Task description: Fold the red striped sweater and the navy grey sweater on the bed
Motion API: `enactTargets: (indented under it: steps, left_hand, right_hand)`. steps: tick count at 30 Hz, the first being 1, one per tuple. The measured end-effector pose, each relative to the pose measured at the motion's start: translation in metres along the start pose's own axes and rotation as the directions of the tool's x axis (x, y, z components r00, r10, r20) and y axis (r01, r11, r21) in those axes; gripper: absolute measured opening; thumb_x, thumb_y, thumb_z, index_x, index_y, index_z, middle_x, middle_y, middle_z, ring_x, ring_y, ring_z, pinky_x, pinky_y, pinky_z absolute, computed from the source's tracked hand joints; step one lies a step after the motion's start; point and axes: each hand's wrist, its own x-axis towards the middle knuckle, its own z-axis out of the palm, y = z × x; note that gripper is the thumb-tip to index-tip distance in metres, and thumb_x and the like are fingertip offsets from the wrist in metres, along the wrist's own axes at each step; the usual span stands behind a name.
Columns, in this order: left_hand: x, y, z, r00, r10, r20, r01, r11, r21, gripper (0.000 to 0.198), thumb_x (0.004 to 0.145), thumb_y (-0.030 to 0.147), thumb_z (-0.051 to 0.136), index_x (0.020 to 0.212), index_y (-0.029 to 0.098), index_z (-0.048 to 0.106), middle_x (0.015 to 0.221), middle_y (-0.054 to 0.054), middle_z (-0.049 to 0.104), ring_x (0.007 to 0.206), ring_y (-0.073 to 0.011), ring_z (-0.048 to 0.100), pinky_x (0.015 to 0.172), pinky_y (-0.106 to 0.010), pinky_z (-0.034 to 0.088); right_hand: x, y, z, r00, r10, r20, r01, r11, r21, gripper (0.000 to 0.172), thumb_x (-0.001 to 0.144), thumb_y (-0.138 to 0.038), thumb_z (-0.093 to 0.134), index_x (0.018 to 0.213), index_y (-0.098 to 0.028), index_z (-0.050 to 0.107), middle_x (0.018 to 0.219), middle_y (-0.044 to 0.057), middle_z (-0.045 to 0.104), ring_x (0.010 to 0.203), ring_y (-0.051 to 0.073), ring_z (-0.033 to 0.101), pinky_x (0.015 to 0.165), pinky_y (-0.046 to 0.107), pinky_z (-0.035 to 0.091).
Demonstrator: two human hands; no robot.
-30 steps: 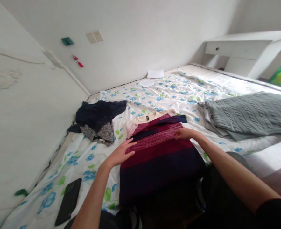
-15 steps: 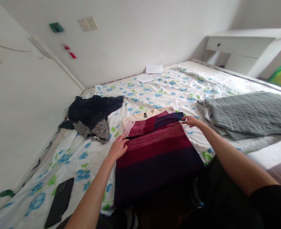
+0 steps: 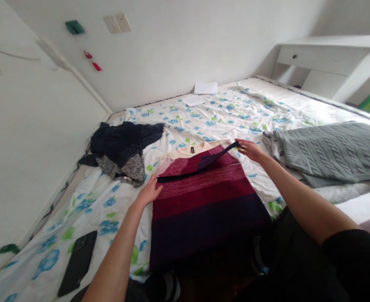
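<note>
A striped sweater (image 3: 203, 201) in cream, dark red and navy lies front up, its cream neckline pointing away from me. One of its sleeves (image 3: 200, 162) runs across the chest. My right hand (image 3: 248, 149) pinches the navy cuff end of that sleeve and holds it a little above the body of the sweater. At the left edge, my left hand (image 3: 148, 191) has its fingertips closed on the folded cloth near the shoulder. The sweater's lower hem fades into shadow close to my legs.
A floral bedsheet (image 3: 109, 201) spreads under everything. To the left lie a crumpled navy and grey garment (image 3: 122, 147) and a black phone (image 3: 78, 262). Grey cable-knit clothing (image 3: 332, 151) rests on the right. Papers (image 3: 205, 88) are by the wall, near a white desk (image 3: 323, 58).
My right hand has raised the cuff end off the sweater and moved slightly away from me. My left hand has shifted a little left, and the sleeve between them now stretches at a slant.
</note>
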Motion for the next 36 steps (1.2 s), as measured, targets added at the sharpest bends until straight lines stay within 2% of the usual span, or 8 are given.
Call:
enactTargets:
  steps: [2, 6, 11, 18, 22, 29, 34, 36]
  left_hand:
    - [0.003, -0.009, -0.001, 0.998, -0.037, 0.058, 0.039, 0.999, -0.033, 0.043, 0.087, 0.039, 0.071, 0.124, 0.018, 0.08, 0.176, -0.022, 0.059, 0.161, -0.0391, 0.06, 0.134, -0.044, 0.046]
    - [0.001, -0.017, 0.005, 0.987, -0.09, 0.133, 0.073, 0.99, 0.122, 0.027, 0.087, 0.027, 0.068, 0.109, 0.02, 0.081, 0.157, -0.019, 0.076, 0.149, -0.0339, 0.07, 0.129, -0.037, 0.049]
    - [0.017, -0.019, -0.011, 0.998, -0.025, -0.049, 0.038, 0.958, 0.285, 0.036, 0.099, 0.019, 0.049, 0.121, 0.02, 0.078, 0.139, -0.015, 0.083, 0.131, -0.0315, 0.078, 0.12, -0.041, 0.055]
    - [0.111, -0.003, -0.019, 0.983, 0.17, -0.069, -0.155, 0.971, 0.184, 0.056, 0.102, 0.025, 0.049, 0.153, 0.018, 0.07, 0.166, -0.012, 0.069, 0.156, -0.0282, 0.062, 0.136, -0.044, 0.045]
    - [0.16, -0.002, -0.01, 0.997, 0.08, 0.0, -0.078, 0.973, 0.216, 0.059, 0.103, 0.029, 0.051, 0.157, 0.015, 0.069, 0.167, -0.016, 0.068, 0.158, -0.0301, 0.061, 0.134, -0.044, 0.045]
    - [0.18, -0.022, -0.018, 0.992, -0.102, -0.077, 0.123, 0.928, 0.352, 0.035, 0.101, 0.043, 0.062, 0.117, 0.022, 0.084, 0.125, -0.016, 0.087, 0.119, -0.0389, 0.079, 0.101, -0.044, 0.061]
    - [0.164, -0.036, -0.025, 0.933, -0.269, -0.241, 0.331, 0.903, 0.273, 0.04, 0.103, 0.041, 0.056, 0.125, 0.02, 0.082, 0.128, -0.02, 0.085, 0.117, -0.0426, 0.078, 0.099, -0.051, 0.062]
    - [0.153, -0.036, -0.021, 0.924, -0.269, -0.272, 0.337, 0.909, 0.245, 0.043, 0.102, 0.04, 0.057, 0.132, 0.018, 0.08, 0.13, -0.024, 0.082, 0.119, -0.0443, 0.077, 0.101, -0.054, 0.062]
  right_hand:
    - [-0.003, -0.004, 0.005, 0.995, 0.005, 0.1, -0.003, 1.0, -0.023, 0.035, 0.106, -0.039, 0.079, 0.137, -0.023, 0.083, 0.135, 0.011, 0.082, 0.115, 0.021, 0.079, 0.102, 0.03, 0.065]
    - [-0.012, 0.008, 0.006, 0.932, 0.332, 0.144, -0.264, 0.897, -0.355, 0.036, 0.093, -0.046, 0.099, 0.111, -0.018, 0.085, 0.111, 0.012, 0.086, 0.093, 0.02, 0.079, 0.092, 0.031, 0.069]
    - [-0.013, 0.019, 0.004, 0.923, 0.363, 0.131, -0.289, 0.875, -0.388, 0.033, 0.094, -0.043, 0.098, 0.116, -0.022, 0.085, 0.125, 0.011, 0.086, 0.094, 0.018, 0.079, 0.089, 0.028, 0.068]
    - [-0.007, 0.016, 0.012, 0.926, 0.37, 0.078, -0.309, 0.86, -0.405, 0.025, 0.097, -0.039, 0.095, 0.108, -0.019, 0.084, 0.121, 0.012, 0.086, 0.091, 0.018, 0.079, 0.08, 0.023, 0.066]
    - [-0.004, 0.012, 0.013, 0.912, 0.404, 0.076, -0.341, 0.847, -0.407, 0.031, 0.093, -0.041, 0.1, 0.102, -0.018, 0.082, 0.111, 0.012, 0.085, 0.085, 0.017, 0.078, 0.074, 0.023, 0.066]
    - [0.005, 0.01, 0.011, 0.945, 0.311, 0.1, -0.247, 0.879, -0.407, 0.033, 0.089, -0.042, 0.102, 0.096, -0.016, 0.082, 0.086, 0.005, 0.078, 0.069, 0.012, 0.068, 0.06, 0.018, 0.056]
    - [0.014, 0.008, 0.013, 1.0, 0.016, 0.01, -0.011, 0.922, -0.388, 0.029, 0.105, -0.043, 0.081, 0.113, -0.017, 0.09, 0.089, 0.005, 0.081, 0.07, 0.012, 0.066, 0.06, 0.018, 0.051]
    - [0.014, 0.01, 0.013, 1.0, 0.008, 0.0, -0.008, 0.889, -0.458, 0.027, 0.106, -0.037, 0.078, 0.12, -0.018, 0.091, 0.089, 0.004, 0.082, 0.072, 0.013, 0.068, 0.063, 0.019, 0.053]
